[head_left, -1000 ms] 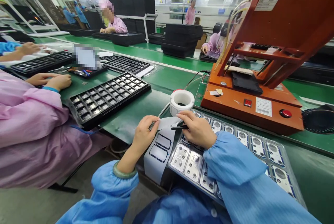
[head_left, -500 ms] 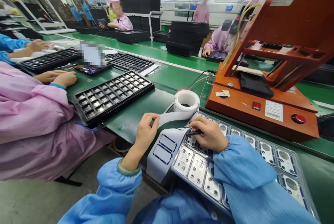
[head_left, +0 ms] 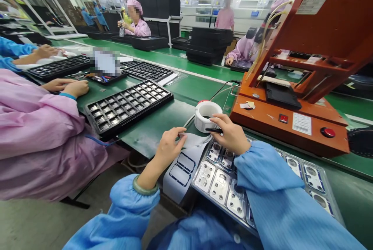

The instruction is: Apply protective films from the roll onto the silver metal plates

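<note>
Left hand (head_left: pixel 169 150) grip pinches the white liner strip (head_left: pixel 182 164) overhanging the counter (head_left: pixel 151 129) edge. Right hand (head_left: pixel 230 135) grip holds black tweezers (head_left: pixel 213 130) beside tape roll (head_left: pixel 207 115) at 12 o'clock; open counter at 10 o'clock.

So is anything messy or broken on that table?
Nothing looks broken or spilled. The white liner strip droops over the table edge, pinched by the left hand. Small paper scraps lie on the orange machine.

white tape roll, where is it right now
In the head view the white tape roll stands on the green table near centre, just left of the orange press, with the right hand directly in front of it.
</note>
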The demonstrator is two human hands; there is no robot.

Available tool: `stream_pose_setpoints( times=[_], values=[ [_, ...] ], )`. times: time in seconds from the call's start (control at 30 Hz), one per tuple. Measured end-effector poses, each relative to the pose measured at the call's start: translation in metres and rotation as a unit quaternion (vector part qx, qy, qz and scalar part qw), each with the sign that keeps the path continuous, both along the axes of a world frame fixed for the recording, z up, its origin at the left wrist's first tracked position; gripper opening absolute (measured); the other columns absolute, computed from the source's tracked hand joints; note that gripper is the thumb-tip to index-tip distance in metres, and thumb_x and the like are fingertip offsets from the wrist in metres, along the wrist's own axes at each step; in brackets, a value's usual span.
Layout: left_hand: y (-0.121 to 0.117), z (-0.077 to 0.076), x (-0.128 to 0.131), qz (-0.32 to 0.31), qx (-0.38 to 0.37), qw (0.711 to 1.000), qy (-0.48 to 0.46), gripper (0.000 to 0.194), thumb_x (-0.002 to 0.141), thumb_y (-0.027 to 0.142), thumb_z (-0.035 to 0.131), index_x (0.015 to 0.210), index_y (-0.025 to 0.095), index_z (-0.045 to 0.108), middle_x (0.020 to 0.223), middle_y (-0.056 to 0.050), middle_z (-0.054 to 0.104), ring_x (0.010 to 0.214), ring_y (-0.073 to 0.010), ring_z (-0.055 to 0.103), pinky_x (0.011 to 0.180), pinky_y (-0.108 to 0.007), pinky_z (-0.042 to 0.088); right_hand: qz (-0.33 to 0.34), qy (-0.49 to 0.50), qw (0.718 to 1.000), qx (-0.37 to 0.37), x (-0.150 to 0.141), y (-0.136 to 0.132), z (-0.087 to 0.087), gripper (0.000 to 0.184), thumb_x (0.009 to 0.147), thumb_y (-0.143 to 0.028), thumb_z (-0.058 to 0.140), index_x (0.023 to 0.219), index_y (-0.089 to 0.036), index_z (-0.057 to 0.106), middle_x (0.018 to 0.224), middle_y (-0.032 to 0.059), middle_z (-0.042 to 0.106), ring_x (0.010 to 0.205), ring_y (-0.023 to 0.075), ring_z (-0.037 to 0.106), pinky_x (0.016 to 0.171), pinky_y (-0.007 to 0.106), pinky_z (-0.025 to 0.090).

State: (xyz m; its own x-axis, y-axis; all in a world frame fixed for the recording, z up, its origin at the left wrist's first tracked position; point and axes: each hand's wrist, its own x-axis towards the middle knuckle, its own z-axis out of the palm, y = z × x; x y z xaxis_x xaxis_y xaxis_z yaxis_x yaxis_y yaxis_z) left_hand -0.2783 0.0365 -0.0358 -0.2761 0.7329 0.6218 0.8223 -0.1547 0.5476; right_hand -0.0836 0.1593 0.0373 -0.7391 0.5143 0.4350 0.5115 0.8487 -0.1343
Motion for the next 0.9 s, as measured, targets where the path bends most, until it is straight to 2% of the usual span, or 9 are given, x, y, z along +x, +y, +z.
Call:
stream_pose_setpoints(
  times=[0.13, 0.23, 0.33, 0.47, 0.67, 0.83, 0.9],
  values=[
    [0.002, 0.008, 0.002, -0.019, -0.004, 0.999, 0.048, 0.018, 0.090, 0.021, 0.045, 0.102, 0.019, 0.058, 0.091, -0.005, 0.066, 0.085, -0.0176, 0.061, 0.077, -0.032, 0.048, -0.059, -0.105, 0.993, -0.004, -0.022, 0.007, 0.022, 0.041, 0.086, -0.046, 0.056, 0.120, -0.024, 0.059, 0.130, 0.0038, 0.055, 0.090, 0.0240, 0.066, 0.069, 0.034, 0.052],
    [-0.001, 0.010, 0.001, -0.004, -0.002, 0.999, 0.045, 0.020, 0.091, 0.020, 0.043, 0.103, 0.019, 0.059, 0.092, -0.006, 0.064, 0.088, -0.0181, 0.060, 0.078, -0.032, 0.047, -0.069, -0.129, 0.989, -0.015, -0.032, 0.009, 0.029, 0.032, 0.086, -0.042, 0.057, 0.110, -0.023, 0.065, 0.113, 0.0046, 0.065, 0.090, 0.0262, 0.066, 0.067, 0.034, 0.050],
    [-0.008, 0.007, -0.002, 0.021, 0.000, 0.999, 0.045, 0.018, 0.091, 0.020, 0.045, 0.102, 0.020, 0.060, 0.091, -0.005, 0.064, 0.088, -0.0179, 0.059, 0.079, -0.033, 0.046, -0.083, -0.134, 0.987, -0.027, -0.032, 0.010, 0.027, 0.024, 0.087, -0.038, 0.056, 0.100, -0.023, 0.069, 0.100, 0.0048, 0.069, 0.088, 0.0265, 0.066, 0.065, 0.034, 0.048],
    [-0.019, 0.002, -0.007, 0.040, 0.018, 0.999, 0.027, 0.015, 0.090, 0.020, 0.048, 0.096, 0.021, 0.062, 0.088, -0.003, 0.064, 0.085, -0.0167, 0.060, 0.079, -0.031, 0.046, -0.092, -0.105, 0.990, -0.036, -0.023, 0.010, 0.023, 0.034, 0.088, -0.042, 0.055, 0.117, -0.026, 0.061, 0.121, 0.0039, 0.062, 0.092, 0.0257, 0.065, 0.068, 0.035, 0.049],
    [-0.031, 0.002, -0.014, 0.064, 0.064, 0.996, -0.022, 0.013, 0.088, 0.021, 0.052, 0.091, 0.020, 0.064, 0.084, -0.002, 0.062, 0.082, -0.0157, 0.060, 0.078, -0.030, 0.047, -0.040, -0.074, 0.995, -0.054, -0.009, 0.008, 0.018, 0.037, 0.085, -0.044, 0.059, 0.119, -0.029, 0.058, 0.126, -0.0014, 0.059, 0.097, 0.0218, 0.065, 0.074, 0.032, 0.051],
    [-0.040, 0.000, -0.015, 0.094, 0.060, 0.993, -0.042, 0.012, 0.086, 0.022, 0.053, 0.088, 0.020, 0.065, 0.082, -0.001, 0.061, 0.079, -0.0147, 0.060, 0.077, -0.029, 0.047, 0.001, -0.060, 0.997, -0.058, -0.002, 0.006, 0.009, 0.042, 0.081, -0.046, 0.066, 0.118, -0.028, 0.057, 0.124, -0.0016, 0.060, 0.101, 0.0192, 0.063, 0.077, 0.029, 0.051],
    [-0.044, -0.004, -0.017, 0.099, 0.050, 0.993, -0.043, 0.013, 0.086, 0.023, 0.052, 0.088, 0.020, 0.065, 0.083, -0.002, 0.062, 0.079, -0.0149, 0.060, 0.077, -0.029, 0.047, 0.005, -0.060, 0.997, -0.053, -0.001, 0.004, 0.007, 0.039, 0.082, -0.042, 0.066, 0.117, -0.028, 0.058, 0.125, -0.0021, 0.060, 0.101, 0.0182, 0.063, 0.077, 0.028, 0.050]
  ],
)
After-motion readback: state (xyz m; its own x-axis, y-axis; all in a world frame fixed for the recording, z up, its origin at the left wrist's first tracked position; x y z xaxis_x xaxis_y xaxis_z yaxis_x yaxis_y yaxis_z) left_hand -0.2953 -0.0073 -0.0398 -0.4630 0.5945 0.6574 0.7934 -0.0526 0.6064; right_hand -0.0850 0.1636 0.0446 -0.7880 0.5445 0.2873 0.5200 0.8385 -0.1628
